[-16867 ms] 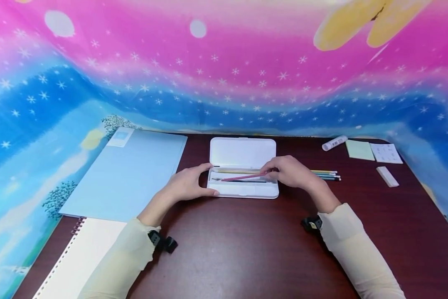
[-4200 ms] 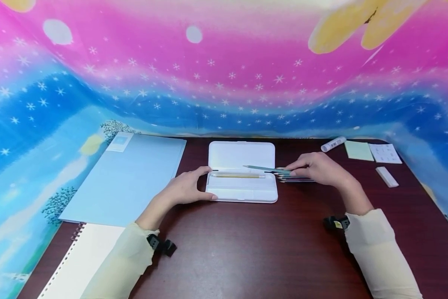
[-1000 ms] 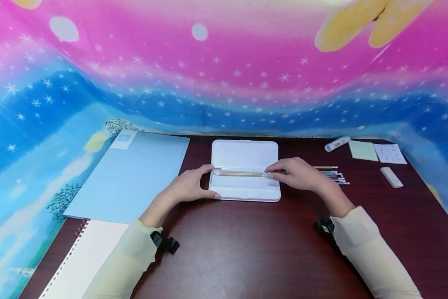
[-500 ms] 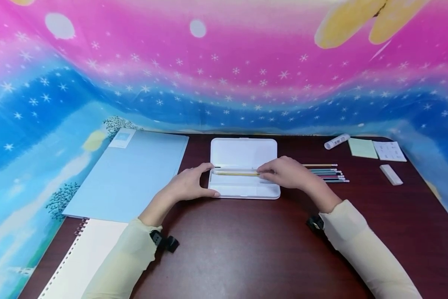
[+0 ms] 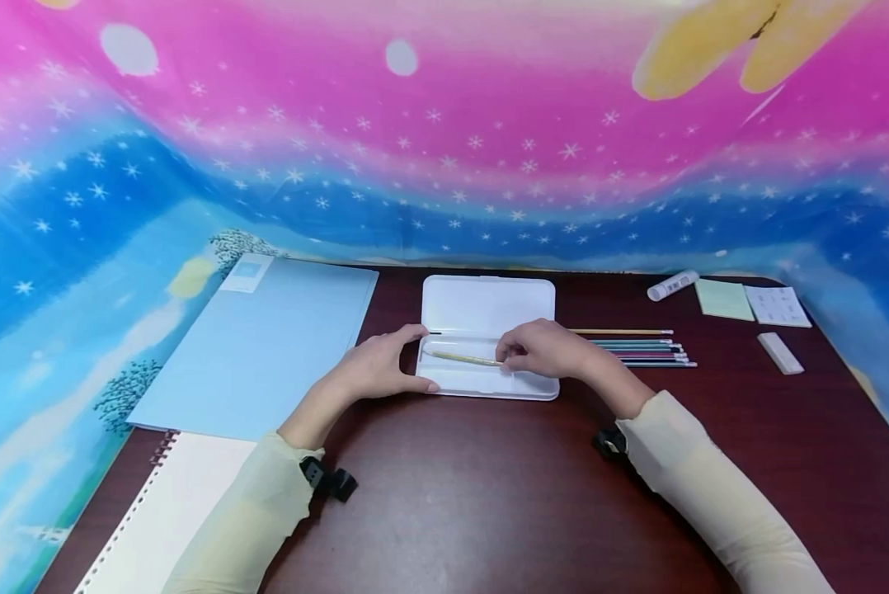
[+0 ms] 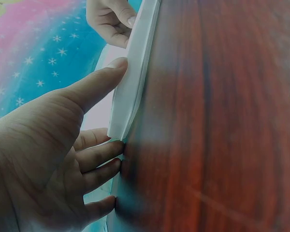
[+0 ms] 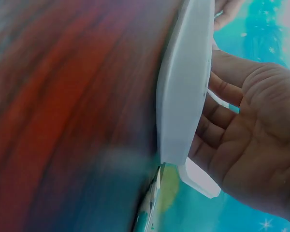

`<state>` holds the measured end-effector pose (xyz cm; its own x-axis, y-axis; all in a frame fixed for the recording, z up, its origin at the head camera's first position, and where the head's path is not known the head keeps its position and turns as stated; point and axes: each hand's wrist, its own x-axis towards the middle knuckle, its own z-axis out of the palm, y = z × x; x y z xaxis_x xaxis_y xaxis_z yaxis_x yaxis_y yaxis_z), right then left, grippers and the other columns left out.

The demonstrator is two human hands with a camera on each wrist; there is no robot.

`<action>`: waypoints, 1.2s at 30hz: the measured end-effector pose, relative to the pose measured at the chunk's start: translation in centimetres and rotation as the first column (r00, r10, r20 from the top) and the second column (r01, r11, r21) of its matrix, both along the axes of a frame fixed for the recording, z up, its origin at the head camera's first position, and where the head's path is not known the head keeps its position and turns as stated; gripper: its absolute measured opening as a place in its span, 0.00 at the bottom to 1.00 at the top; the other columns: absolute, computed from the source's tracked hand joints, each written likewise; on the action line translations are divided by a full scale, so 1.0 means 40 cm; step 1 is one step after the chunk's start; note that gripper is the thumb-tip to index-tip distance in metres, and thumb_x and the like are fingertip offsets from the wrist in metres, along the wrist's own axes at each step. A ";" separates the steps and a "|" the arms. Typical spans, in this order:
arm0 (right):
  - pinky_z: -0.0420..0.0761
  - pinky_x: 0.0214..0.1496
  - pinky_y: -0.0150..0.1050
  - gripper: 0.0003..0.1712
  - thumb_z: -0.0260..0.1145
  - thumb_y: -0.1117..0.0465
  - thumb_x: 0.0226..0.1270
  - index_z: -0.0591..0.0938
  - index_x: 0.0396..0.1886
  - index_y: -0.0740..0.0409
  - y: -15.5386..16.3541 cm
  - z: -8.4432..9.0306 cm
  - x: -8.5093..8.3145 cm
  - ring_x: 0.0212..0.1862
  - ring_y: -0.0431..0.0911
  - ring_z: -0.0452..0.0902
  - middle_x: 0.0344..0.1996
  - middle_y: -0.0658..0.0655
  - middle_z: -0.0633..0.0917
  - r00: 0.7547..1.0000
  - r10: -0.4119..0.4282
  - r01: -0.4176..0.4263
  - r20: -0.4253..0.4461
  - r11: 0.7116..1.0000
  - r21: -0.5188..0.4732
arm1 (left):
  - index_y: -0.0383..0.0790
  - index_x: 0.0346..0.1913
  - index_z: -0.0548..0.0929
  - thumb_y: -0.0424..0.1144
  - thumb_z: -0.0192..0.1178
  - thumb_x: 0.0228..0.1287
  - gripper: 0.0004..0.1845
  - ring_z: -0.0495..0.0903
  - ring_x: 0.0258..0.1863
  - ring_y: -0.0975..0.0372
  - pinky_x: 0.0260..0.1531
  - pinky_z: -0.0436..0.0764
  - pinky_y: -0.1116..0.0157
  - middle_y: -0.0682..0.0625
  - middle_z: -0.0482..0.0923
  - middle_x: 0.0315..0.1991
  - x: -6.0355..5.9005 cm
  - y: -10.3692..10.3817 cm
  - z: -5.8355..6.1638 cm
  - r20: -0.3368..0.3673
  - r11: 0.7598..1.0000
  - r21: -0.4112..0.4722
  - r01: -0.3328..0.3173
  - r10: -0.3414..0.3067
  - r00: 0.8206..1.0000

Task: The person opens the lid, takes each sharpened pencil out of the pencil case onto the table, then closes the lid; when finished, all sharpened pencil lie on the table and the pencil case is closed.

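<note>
A white pencil case (image 5: 487,302) lies open on the dark table, its lid leaning back. My left hand (image 5: 373,367) holds the case's left end, thumb on the front corner and index finger at the hinge side. In the left wrist view, the thumb of that left hand (image 6: 53,140) presses the case's long side (image 6: 130,82). Inside the case, my right hand (image 5: 541,346) pinches the right end of a yellow pencil (image 5: 461,358), which slants over the tray. From the right wrist, the case wall (image 7: 183,92) hides the fingertips of my right hand (image 7: 256,111).
Several pencils (image 5: 630,341) lie side by side right of the case. Further right are a glue stick (image 5: 673,285), green sticky notes (image 5: 724,299), a white note sheet (image 5: 778,306) and an eraser (image 5: 781,353). A blue folder (image 5: 266,346) and a spiral notebook (image 5: 170,503) lie left.
Seconds ago a red pencil and others were in the case; more pencils now lie on the table. In the last second my right hand moved left and nearer, tilting the yellow pencil.
</note>
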<state>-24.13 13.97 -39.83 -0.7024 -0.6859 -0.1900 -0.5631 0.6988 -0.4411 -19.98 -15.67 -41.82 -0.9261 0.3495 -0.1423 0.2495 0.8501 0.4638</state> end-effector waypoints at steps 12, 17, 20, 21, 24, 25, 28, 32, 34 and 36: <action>0.77 0.45 0.37 0.09 0.68 0.63 0.69 0.89 0.47 0.51 0.020 0.001 0.001 0.38 0.39 0.76 0.36 0.47 0.88 0.995 -0.004 0.011 0.100 0.997 -0.070 | 0.54 0.75 0.66 0.71 0.71 0.48 0.53 0.77 0.64 0.49 0.60 0.76 0.45 0.47 0.76 0.68 0.002 0.005 -0.005 0.007 1.000 0.000 0.015 -0.015 1.000; 0.80 0.45 0.39 0.10 0.69 0.62 0.69 0.90 0.47 0.47 0.065 0.021 0.000 0.39 0.41 0.79 0.41 0.48 0.90 0.997 -0.071 0.074 0.028 0.986 -0.151 | 0.56 0.75 0.66 0.71 0.72 0.47 0.53 0.77 0.64 0.49 0.60 0.76 0.45 0.47 0.76 0.68 0.002 0.006 -0.002 0.000 1.000 -0.004 0.008 -0.008 1.000; 0.80 0.45 0.40 0.11 0.70 0.61 0.68 0.90 0.47 0.45 0.103 0.033 0.002 0.42 0.41 0.81 0.44 0.48 0.90 0.991 -0.130 0.127 -0.007 0.975 -0.182 | 0.56 0.75 0.65 0.71 0.71 0.47 0.53 0.77 0.64 0.50 0.60 0.76 0.45 0.47 0.76 0.68 0.002 0.003 -0.001 -0.006 1.000 -0.011 0.006 -0.006 1.000; 0.80 0.45 0.41 0.11 0.70 0.61 0.68 0.90 0.47 0.44 0.117 0.036 0.003 0.42 0.42 0.81 0.45 0.48 0.90 0.988 -0.151 0.146 -0.012 0.971 -0.189 | 0.56 0.75 0.65 0.72 0.71 0.47 0.53 0.77 0.64 0.50 0.60 0.76 0.45 0.48 0.76 0.68 0.002 0.003 -0.001 -0.005 1.000 -0.013 0.005 -0.005 1.000; 0.80 0.44 0.41 0.10 0.71 0.62 0.67 0.91 0.46 0.45 0.158 0.038 0.008 0.42 0.43 0.81 0.44 0.49 0.91 0.978 -0.209 0.200 -0.025 0.960 -0.196 | 0.56 0.75 0.65 0.72 0.71 0.47 0.53 0.77 0.64 0.50 0.59 0.77 0.45 0.47 0.76 0.68 0.003 0.002 -0.001 -0.003 1.000 -0.017 0.004 -0.004 1.000; 0.80 0.44 0.41 0.11 0.71 0.62 0.67 0.91 0.46 0.46 0.171 0.038 0.009 0.42 0.43 0.81 0.44 0.49 0.91 0.974 -0.226 0.215 -0.033 0.957 -0.195 | 0.56 0.75 0.65 0.72 0.71 0.47 0.53 0.77 0.64 0.50 0.60 0.77 0.45 0.47 0.76 0.68 0.003 0.002 -0.002 -0.001 1.000 -0.017 0.003 -0.003 1.000; 0.79 0.45 0.42 0.11 0.71 0.62 0.68 0.90 0.47 0.47 0.208 0.038 0.015 0.42 0.45 0.81 0.44 0.51 0.91 0.960 -0.276 0.262 -0.054 0.946 -0.190 | 0.56 0.75 0.65 0.72 0.71 0.47 0.53 0.77 0.64 0.50 0.60 0.77 0.45 0.47 0.76 0.68 0.003 0.002 -0.003 0.000 1.000 -0.018 0.003 -0.003 1.000; 0.79 0.47 0.45 0.11 0.69 0.62 0.69 0.90 0.48 0.45 0.257 0.041 0.022 0.46 0.47 0.82 0.47 0.52 0.90 0.943 -0.322 0.302 -0.083 0.934 -0.191 | 0.56 0.76 0.65 0.72 0.71 0.47 0.53 0.77 0.65 0.50 0.61 0.76 0.45 0.48 0.75 0.69 0.000 0.002 -0.006 -0.003 1.000 -0.019 0.007 -0.007 1.000; 0.79 0.48 0.46 0.12 0.69 0.61 0.70 0.90 0.49 0.45 0.283 0.041 0.026 0.48 0.48 0.82 0.49 0.53 0.90 0.937 -0.337 0.315 -0.095 0.929 -0.193 | 0.56 0.76 0.65 0.72 0.71 0.48 0.53 0.76 0.65 0.49 0.61 0.75 0.45 0.48 0.75 0.69 -0.001 0.003 -0.007 -0.003 1.000 -0.021 0.007 -0.007 1.000; 0.80 0.47 0.46 0.11 0.68 0.61 0.71 0.90 0.49 0.45 0.309 0.039 0.029 0.49 0.48 0.83 0.49 0.53 0.90 0.931 -0.350 0.326 -0.108 0.926 -0.190 | 0.56 0.76 0.65 0.72 0.71 0.48 0.53 0.76 0.66 0.49 0.62 0.75 0.45 0.48 0.74 0.69 -0.001 0.003 -0.008 -0.002 1.000 -0.020 0.009 -0.009 1.000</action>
<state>-22.96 26.33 -38.26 -0.9089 -0.4164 0.0209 -0.3696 0.7816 -0.5025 -20.04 -15.57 -42.13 -0.9234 0.3546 -0.1469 0.2580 0.8569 0.4463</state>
